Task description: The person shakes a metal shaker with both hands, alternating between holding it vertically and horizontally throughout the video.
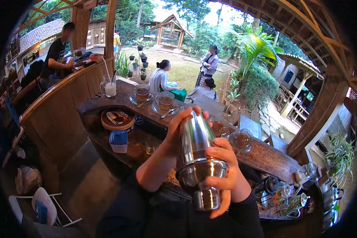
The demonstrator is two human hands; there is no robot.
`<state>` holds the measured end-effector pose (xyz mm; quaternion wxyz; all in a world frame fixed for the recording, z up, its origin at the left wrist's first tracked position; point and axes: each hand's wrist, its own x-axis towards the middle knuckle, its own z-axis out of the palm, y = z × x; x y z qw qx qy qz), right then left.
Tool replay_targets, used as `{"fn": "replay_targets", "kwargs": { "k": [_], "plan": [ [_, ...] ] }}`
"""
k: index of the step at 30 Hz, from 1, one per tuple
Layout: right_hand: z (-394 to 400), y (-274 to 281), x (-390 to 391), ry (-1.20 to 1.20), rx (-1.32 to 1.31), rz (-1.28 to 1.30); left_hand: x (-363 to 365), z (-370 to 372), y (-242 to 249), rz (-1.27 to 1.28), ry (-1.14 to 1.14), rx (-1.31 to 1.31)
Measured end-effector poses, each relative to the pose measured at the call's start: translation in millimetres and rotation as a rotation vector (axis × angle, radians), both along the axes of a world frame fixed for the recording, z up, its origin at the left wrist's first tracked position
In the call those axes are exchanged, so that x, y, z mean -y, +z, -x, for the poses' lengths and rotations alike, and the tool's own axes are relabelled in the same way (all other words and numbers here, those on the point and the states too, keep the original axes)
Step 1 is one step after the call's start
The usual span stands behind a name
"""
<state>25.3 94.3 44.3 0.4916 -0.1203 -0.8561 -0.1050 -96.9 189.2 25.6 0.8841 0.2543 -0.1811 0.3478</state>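
A shiny metal cocktail shaker (200,139) is held up in front of me, tilted, with its capped end pointing down towards me. My left hand (180,121) grips the far, wider body from the left, its fingers partly hidden behind the metal. Around the lid end, my right hand (222,166) is closed from the right, fingers lying across the shoulder and cap. Beyond the shaker, glass cups of brown drink stand on saucers along the wooden counter, among them one cup (164,102) and another cup (242,139).
On the counter are a glass mug with a straw (110,89), a round wooden box (117,119) and a blue-lidded tub (118,137). Glass jars (283,189) stand at lower right. A person (59,53) sits at the left; several others are outside. A white chair (45,204) is lower left.
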Motion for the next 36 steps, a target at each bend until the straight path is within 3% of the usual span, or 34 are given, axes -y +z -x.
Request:
{"fn": "replay_targets", "kwargs": {
  "k": [2,3,4,5,6,8,9,10,12,14,16,17,18,20,21,22,23,24,25,26,28,29,30,32,33,34,36],
  "plan": [
    [-6,-23,-12,0.008,-0.241,0.597,-28,-10,-19,0.002,0.048,-0.055],
    [11,-12,-26,0.183,-0.301,0.297,-45,-24,-56,0.039,0.019,-0.013],
    [-17,-49,-58,-0.096,-0.351,0.6,-54,-35,-85,0.072,-0.009,0.03],
    [-4,-41,-60,-0.206,-0.428,0.429,-26,-32,-60,0.021,0.108,-0.009],
    [7,-33,-61,-0.316,-0.503,0.253,-44,-40,-91,0.231,0.062,-0.159],
    [7,-2,-44,-0.345,-0.16,-0.186,-31,-35,-67,0.137,0.152,-0.055],
    [-1,0,-27,-0.232,-0.04,0.209,-16,-21,-46,-0.008,0.373,-0.271],
    [20,3,-38,-0.237,-0.036,0.208,-23,-19,-37,0.035,0.086,0.016],
    [86,3,-73,0.051,-0.622,-0.72,-16,-4,-5,-0.118,-0.074,0.199],
    [34,12,-32,0.152,-0.04,-0.417,-31,-10,-26,-0.239,-0.183,0.281],
    [15,-13,-39,-0.087,-0.227,0.148,-16,-12,-51,0.163,0.366,-0.209],
    [17,-26,-49,-0.159,-0.429,0.234,-37,-21,-83,-0.255,0.26,-0.058],
    [20,-33,-57,-0.23,-0.629,0.313,-25,-29,-74,0.072,0.133,-0.057],
    [7,-26,-50,-0.259,-0.379,0.231,-6,-24,-53,-0.064,0.341,-0.083],
    [14,3,-36,-0.097,-0.206,-0.064,-35,-28,-87,0.021,0.197,-0.029],
    [29,24,-1,-0.048,-0.302,0.418,-29,-25,-84,0.252,0.22,0.066],
    [43,7,-23,-0.047,-0.302,0.417,-20,-12,-51,0.121,0.1,0.077],
    [69,-24,-61,0.06,-0.54,-0.051,-12,0,-18,-0.006,-0.016,0.086],
    [84,-42,-81,0.164,-0.762,-0.525,-9,2,-10,0.02,0.003,0.049],
    [69,-35,-66,0.164,-0.77,-0.516,-23,0,-20,0.037,0.066,-0.025],
    [21,-10,-28,-0.03,-0.338,0.344,-61,-23,-75,0.343,0.143,-0.319],
    [18,-20,-42,-0.137,-0.442,0.291,-50,-24,-87,0.059,0.079,-0.073],
    [19,-28,-59,-0.231,-0.545,0.235,-37,-33,-81,0.029,0.25,-0.103],
    [11,-20,-44,-0.138,-0.27,0.103,-42,-21,-73,-0.053,0.271,-0.099],
    [11,-18,-44,-0.139,-0.267,0.103,-3,-11,-40,0.006,0.517,-0.047],
    [11,-17,-43,-0.103,-0.199,0.03,-31,-6,-35,0.01,0.108,-0.018],
    [11,-19,-36,-0.037,-0.059,-0.103,-21,-5,-18,-0.003,0.007,0.142]
  ]
}}
